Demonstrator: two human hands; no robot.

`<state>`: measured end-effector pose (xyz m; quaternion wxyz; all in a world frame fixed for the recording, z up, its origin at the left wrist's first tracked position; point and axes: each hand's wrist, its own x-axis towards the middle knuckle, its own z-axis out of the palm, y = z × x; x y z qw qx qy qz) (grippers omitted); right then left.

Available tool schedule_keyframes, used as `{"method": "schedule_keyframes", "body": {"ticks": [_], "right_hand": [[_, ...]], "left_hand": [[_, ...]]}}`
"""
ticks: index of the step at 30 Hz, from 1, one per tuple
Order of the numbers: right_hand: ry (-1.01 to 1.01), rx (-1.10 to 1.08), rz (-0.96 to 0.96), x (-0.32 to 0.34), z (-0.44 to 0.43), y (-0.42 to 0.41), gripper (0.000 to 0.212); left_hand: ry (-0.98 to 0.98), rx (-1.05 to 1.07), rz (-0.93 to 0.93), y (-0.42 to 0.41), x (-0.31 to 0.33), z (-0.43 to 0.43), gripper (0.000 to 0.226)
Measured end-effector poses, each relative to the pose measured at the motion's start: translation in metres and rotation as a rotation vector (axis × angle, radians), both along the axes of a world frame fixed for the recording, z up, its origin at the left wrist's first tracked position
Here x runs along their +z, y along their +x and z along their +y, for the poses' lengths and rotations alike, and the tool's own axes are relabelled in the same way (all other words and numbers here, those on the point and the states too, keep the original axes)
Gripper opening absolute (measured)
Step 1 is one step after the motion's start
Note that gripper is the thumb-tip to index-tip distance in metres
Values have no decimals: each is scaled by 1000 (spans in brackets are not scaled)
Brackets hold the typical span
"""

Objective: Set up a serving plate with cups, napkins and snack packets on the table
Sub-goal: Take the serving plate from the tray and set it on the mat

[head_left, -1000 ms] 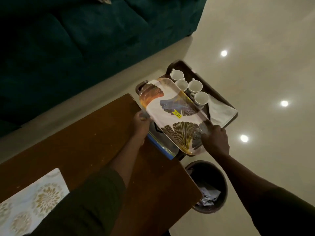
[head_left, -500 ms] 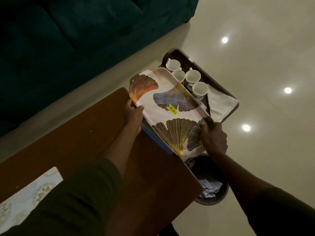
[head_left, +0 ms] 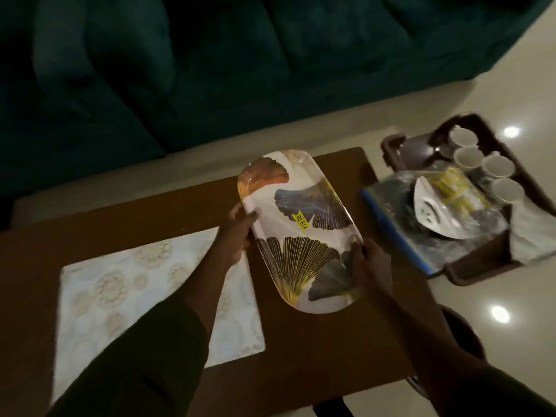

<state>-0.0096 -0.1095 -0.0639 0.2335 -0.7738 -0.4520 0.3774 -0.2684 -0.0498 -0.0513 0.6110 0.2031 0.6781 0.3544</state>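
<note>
Over the brown wooden worktop (head_left: 301, 356) | long white leaf-print serving plate (head_left: 304, 233) | left hand (head_left: 237, 236) and right hand (head_left: 371, 263) each grip its edge

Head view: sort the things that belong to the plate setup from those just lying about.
Job: oblong white leaf-print serving plate, gripped by left hand and right hand; four white cups; white folded napkin; blurred yellow packets; brown wooden table.
Lying about: teal sofa; dark round bin.

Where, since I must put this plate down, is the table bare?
Bare: the brown wooden table beneath the oval leaf-patterned serving plate, between the pale patterned placemat and the right edge. Crowded: the dark brown tray of white cups.
</note>
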Motion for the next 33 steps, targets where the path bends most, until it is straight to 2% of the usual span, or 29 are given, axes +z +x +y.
{"method": "schedule_keyframes", "body": {"ticks": [3, 5, 9, 14, 17, 19, 23, 26, 29, 33], "right_hand": [[-34, 5, 46, -1, -15, -87, 29], [-27, 50, 42, -3, -29, -143, 30], [-58, 321, 74, -9, -61, -231, 34], [-41, 554, 75, -9, -83, -322, 21], [-141, 634, 123, -11, -100, -376, 34], [-163, 710, 107, -16, -116, -410, 29], [-192, 743, 114, -27, -144, -464, 19], [-213, 748, 133, -36, -155, -497, 19], [-210, 779, 121, -44, -157, -520, 25], [-242, 763, 122, -54, -155, -532, 29]], "left_hand": [[-92, -131, -101, -80, 3, -57, 54], [-111, -142, -105, -132, 4, -89, 56], [-100, -34, 2, -230, 9, -146, 52], [-160, 5, 164, -325, 9, -228, 46], [-178, 19, 199, -365, 5, -263, 28], [-203, 95, 289, -394, -1, -283, 24], [-232, 177, 615, -437, -15, -314, 26], [-226, 208, 839, -456, -26, -323, 22], [-226, 261, 901, -471, -38, -325, 22], [-271, 282, 874, -482, -54, -321, 28]]}}
